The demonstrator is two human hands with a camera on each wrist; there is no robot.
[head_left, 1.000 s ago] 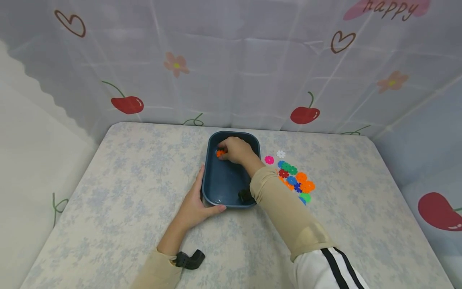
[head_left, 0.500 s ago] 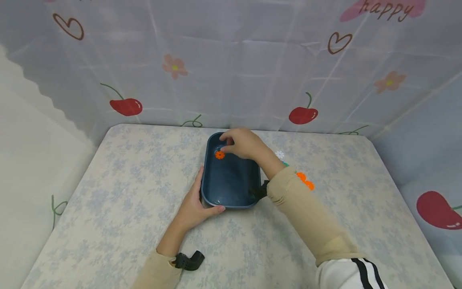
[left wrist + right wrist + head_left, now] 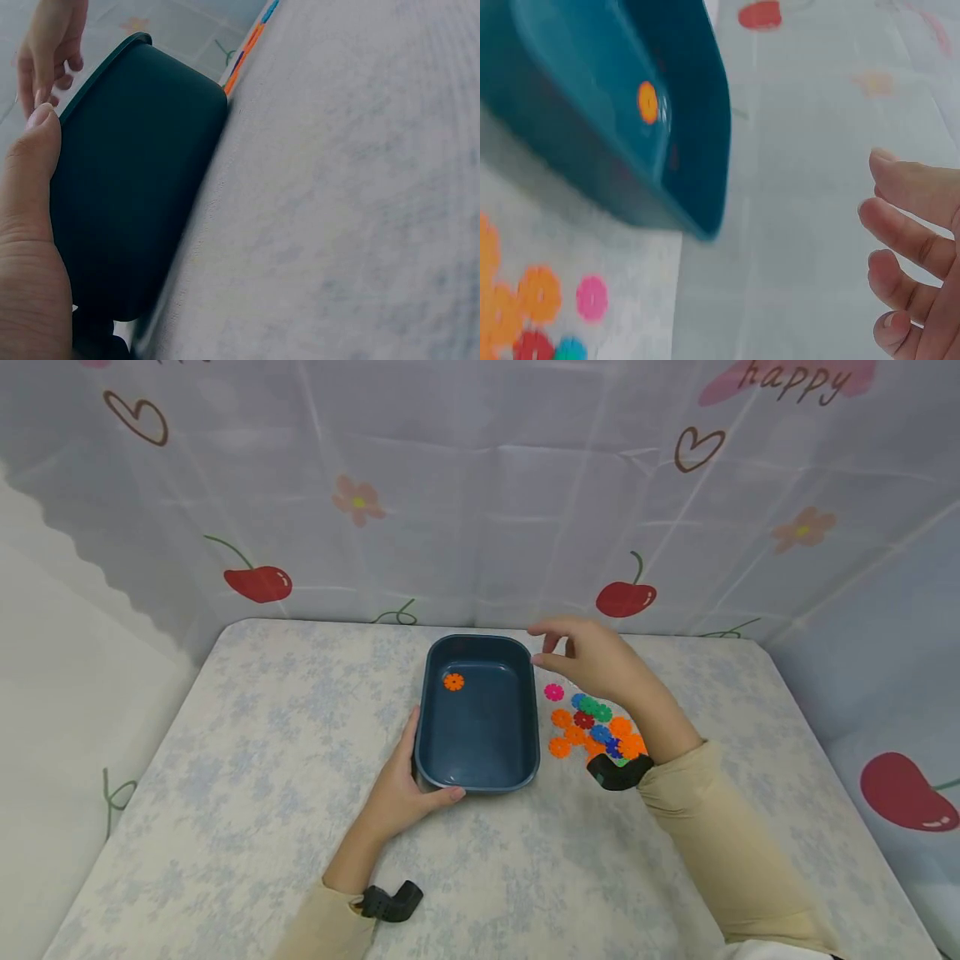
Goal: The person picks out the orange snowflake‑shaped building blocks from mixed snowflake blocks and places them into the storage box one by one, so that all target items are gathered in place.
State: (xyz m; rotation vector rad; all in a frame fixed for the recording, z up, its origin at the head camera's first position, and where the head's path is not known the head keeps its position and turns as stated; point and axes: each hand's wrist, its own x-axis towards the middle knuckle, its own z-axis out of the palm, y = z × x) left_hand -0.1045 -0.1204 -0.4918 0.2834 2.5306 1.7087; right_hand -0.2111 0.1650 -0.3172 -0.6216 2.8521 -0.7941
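Note:
A dark blue plastic bin (image 3: 477,727) stands on the table, a single orange flower-shaped disc (image 3: 453,682) lying on its floor toward the far left. My left hand (image 3: 401,793) holds the bin at its near left corner, fingers along the left side and thumb on the front edge. Over the table beyond the bin's right rim, my right hand (image 3: 592,660) hovers with nothing in it, its fingers loosely bent, as the right wrist view also shows. Below that hand lies a loose pile of colored flower-shaped discs (image 3: 576,735), partly hidden by the right wrist.
One pink disc (image 3: 553,692) lies at the far left of the pile, close to the bin's right side. A patterned cloth covers the table (image 3: 300,727). Behind its back edge hangs a printed curtain (image 3: 450,527). Each wrist carries a black camera mount (image 3: 393,902).
My right hand has let go of the orange disc inside the bin, then lifted out and moved right, over the table beside the pile. The left hand keeps its hold on the bin.

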